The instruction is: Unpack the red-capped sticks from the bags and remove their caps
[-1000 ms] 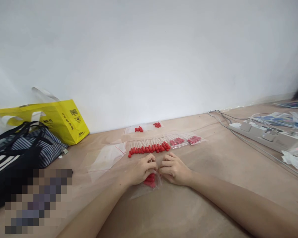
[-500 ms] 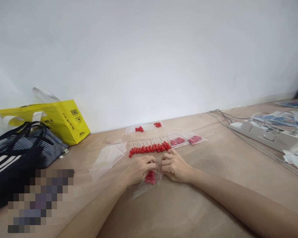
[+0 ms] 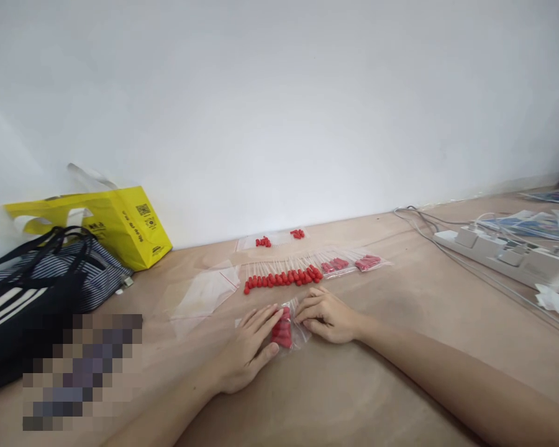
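Near the middle of the table lies a clear plastic zip bag (image 3: 299, 335) holding several red-headed pieces (image 3: 282, 332). My left hand (image 3: 246, 354) rests flat over the bag's left part, its fingers stretched out; it hides that end. At the bag's right edge, my right hand (image 3: 328, 315) has curled fingers pinching the plastic. Just beyond my hands, a row of pale thin sticks with red heads (image 3: 284, 277) lies side by side. To its right are two filled clear bags, one with red heads (image 3: 335, 265) and another (image 3: 368, 262).
Flat clear bags (image 3: 205, 292) lie to the left of the row. More red-headed sticks (image 3: 263, 241) rest on plastic by the wall. A yellow bag (image 3: 140, 230) and a dark striped bag (image 3: 105, 276) stand left; a white power strip (image 3: 507, 257) with cables sits right.
My left hand has gone from bent fingers gripping the bag to lying spread over it. The bag has turned and flattened, showing more red pieces. My right hand stays at its edge.
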Motion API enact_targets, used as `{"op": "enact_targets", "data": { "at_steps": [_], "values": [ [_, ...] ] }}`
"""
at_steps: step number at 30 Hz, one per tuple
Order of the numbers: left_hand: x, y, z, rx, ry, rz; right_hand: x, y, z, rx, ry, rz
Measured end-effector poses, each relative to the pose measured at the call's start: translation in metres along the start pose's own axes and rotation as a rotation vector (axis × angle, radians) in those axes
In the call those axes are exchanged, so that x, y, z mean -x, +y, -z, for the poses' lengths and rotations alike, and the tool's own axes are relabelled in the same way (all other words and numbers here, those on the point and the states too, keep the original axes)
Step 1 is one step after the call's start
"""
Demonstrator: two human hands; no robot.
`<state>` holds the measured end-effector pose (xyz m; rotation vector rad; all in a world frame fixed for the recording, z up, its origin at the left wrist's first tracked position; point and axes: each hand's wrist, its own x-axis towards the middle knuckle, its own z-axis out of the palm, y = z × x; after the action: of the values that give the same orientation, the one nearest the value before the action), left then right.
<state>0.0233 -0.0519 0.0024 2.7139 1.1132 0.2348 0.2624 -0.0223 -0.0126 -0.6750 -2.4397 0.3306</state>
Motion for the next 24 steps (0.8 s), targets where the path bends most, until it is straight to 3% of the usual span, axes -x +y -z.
{"op": "enact_targets", "data": {
  "at_steps": [8, 17, 24],
  "values": [
    [-0.003, 0.009, 0.004, 0.021, 0.031, 0.060, -0.005, 0.005, -0.007, -0.096, 0.010, 0.016],
    [-0.005, 0.012, 0.005, 0.076, 0.021, 0.137, -0.013, -0.002, -0.012, -0.123, 0.021, -0.185],
    [-0.006, 0.005, 0.002, 0.064, 0.067, 0.142, -0.012, 0.003, -0.012, -0.160, 0.051, -0.195]
  ]
}}
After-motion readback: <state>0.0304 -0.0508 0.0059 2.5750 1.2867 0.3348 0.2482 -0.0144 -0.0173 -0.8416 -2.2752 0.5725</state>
